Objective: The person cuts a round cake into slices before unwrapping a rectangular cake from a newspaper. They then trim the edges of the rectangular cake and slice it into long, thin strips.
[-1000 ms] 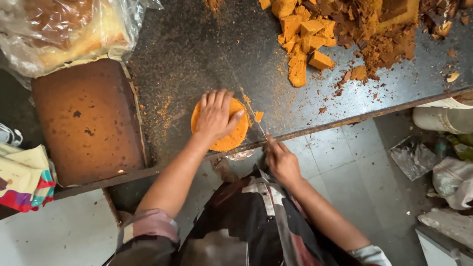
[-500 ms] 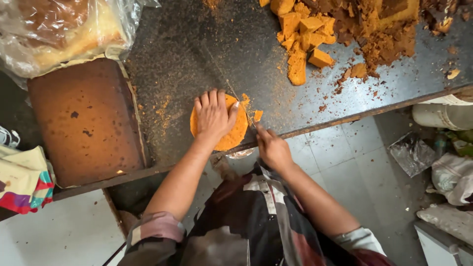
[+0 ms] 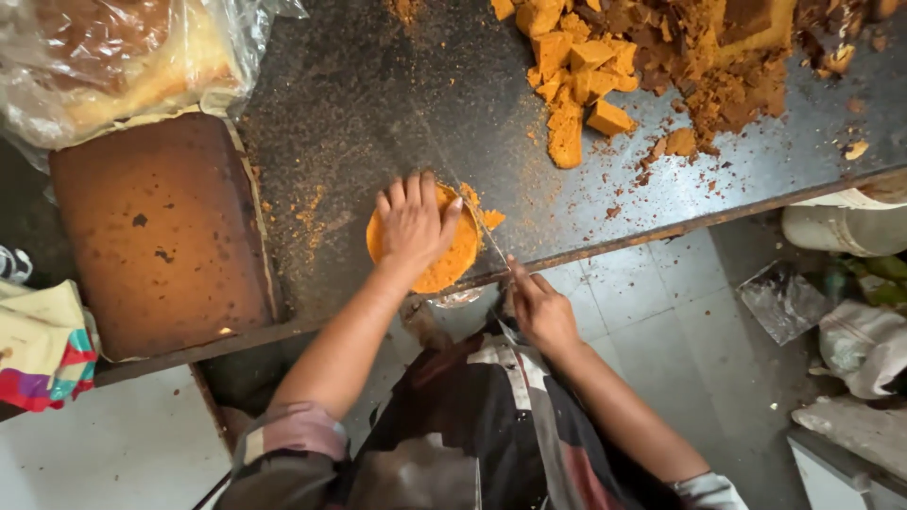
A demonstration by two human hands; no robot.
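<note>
A round orange cake lies near the front edge of a dark metal table. My left hand presses flat on top of it, fingers spread. My right hand is off the table's edge, gripping the handle of a long thin knife. The blade runs up and left along the cake's right side, touching it. Small orange crumbs lie beside the blade.
A large brown rectangular cake slab sits at the left, with bagged loaves behind it. A heap of orange and brown cake scraps fills the back right. A coloured cloth is far left. Bags and a bucket stand on the tiled floor at right.
My right hand and the knife have shifted slightly down and right along the cake's side. My left hand has stayed on top of the cake.
</note>
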